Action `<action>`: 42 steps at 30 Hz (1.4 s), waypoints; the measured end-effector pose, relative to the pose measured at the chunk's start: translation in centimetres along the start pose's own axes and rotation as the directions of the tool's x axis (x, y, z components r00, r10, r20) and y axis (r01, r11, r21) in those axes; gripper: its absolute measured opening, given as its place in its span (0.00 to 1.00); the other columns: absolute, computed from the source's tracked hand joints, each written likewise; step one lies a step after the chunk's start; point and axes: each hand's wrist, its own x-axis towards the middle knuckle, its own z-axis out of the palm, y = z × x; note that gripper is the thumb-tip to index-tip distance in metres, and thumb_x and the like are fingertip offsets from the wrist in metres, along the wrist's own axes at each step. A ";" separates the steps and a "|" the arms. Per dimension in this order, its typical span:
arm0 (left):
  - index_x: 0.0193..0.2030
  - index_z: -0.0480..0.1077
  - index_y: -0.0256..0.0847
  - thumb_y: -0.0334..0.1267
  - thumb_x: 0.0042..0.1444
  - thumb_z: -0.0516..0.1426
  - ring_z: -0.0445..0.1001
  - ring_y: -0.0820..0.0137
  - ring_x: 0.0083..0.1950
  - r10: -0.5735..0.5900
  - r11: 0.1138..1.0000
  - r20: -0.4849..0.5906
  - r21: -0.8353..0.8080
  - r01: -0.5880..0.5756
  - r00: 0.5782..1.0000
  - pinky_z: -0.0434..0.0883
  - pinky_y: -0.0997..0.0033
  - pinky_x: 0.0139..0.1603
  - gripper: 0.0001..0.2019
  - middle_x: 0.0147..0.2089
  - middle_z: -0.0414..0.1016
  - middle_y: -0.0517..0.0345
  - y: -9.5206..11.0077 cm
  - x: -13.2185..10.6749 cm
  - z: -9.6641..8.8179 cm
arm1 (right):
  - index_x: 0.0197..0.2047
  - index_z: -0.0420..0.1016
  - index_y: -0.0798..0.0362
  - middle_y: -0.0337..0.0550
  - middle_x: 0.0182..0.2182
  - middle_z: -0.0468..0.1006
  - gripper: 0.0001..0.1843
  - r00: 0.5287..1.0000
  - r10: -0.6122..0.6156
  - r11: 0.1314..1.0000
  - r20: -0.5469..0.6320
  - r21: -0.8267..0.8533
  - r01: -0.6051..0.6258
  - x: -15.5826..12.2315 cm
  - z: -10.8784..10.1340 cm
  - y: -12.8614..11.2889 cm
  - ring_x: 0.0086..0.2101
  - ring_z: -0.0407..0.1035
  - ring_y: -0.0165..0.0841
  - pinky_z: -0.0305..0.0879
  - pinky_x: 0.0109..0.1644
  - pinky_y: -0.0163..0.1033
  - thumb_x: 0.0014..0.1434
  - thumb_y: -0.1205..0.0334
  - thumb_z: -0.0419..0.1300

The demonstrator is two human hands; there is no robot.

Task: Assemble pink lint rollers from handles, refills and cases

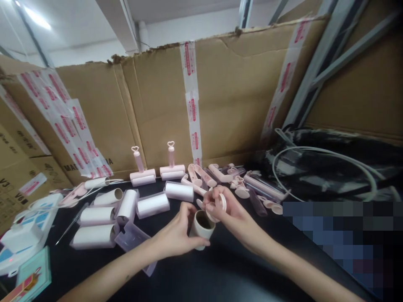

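My left hand (176,235) is wrapped round a white lint roll (201,228) with a brown cardboard core, its open end facing up. My right hand (225,209) pinches a round pale pink end cap (220,204) just above the roll's open end. Both hands are over the black table (220,272), near its middle. Several more white rolls (151,205) in clear sleeves lie to the left of my left hand.
Two assembled pink rollers with heart handles (171,167) stand against the cardboard wall (220,105). Loose pink handles and caps (239,184) lie behind my hands. A black bag with white tubing (330,172) fills the right. Boxes and packaging (25,239) sit at the left edge.
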 end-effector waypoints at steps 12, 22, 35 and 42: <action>0.48 0.57 0.41 0.35 0.44 0.64 0.71 0.64 0.47 0.046 0.988 -0.019 -0.146 -0.049 0.999 0.66 0.65 0.47 0.26 0.47 0.70 0.55 -0.6 -0.2 -0.5 | 0.29 0.70 0.49 0.46 0.52 0.73 0.15 0.736 -0.335 0.607 0.589 -0.463 0.646 -1.8 -1.1 2.2 0.54 0.65 0.40 0.54 0.62 0.54 0.50 0.80 0.53; 0.46 0.57 0.42 0.36 0.43 0.64 0.70 0.62 0.46 0.027 1.000 -0.008 -0.011 -0.027 1.000 0.67 0.65 0.45 0.25 0.46 0.70 0.54 -0.5 -0.7 -1.3 | 0.30 0.74 0.47 0.42 0.56 0.66 0.16 0.768 -0.303 0.686 0.564 -0.430 0.587 -1.4 -0.9 3.6 0.58 0.58 0.40 0.51 0.63 0.57 0.50 0.79 0.54; 0.55 0.59 0.46 0.33 0.44 0.63 0.68 0.60 0.55 0.181 0.978 -0.007 0.108 -0.179 0.983 0.65 0.63 0.53 0.30 0.55 0.68 0.55 0.2 -1.2 -1.5 | 0.37 0.59 0.44 0.46 0.54 0.70 0.13 0.911 -0.320 0.875 0.259 -0.289 0.390 -3.2 0.1 2.8 0.55 0.63 0.40 0.66 0.53 0.51 0.61 0.75 0.48; 0.59 0.53 0.44 0.34 0.45 0.62 0.70 0.58 0.53 0.107 0.990 -0.006 0.097 -0.106 0.994 0.67 0.60 0.52 0.35 0.52 0.70 0.51 -0.5 -1.1 -1.7 | 0.34 0.65 0.46 0.47 0.53 0.72 0.11 0.845 -0.339 0.752 0.414 -0.421 0.508 -2.7 0.4 3.0 0.55 0.64 0.42 0.57 0.59 0.59 0.56 0.74 0.53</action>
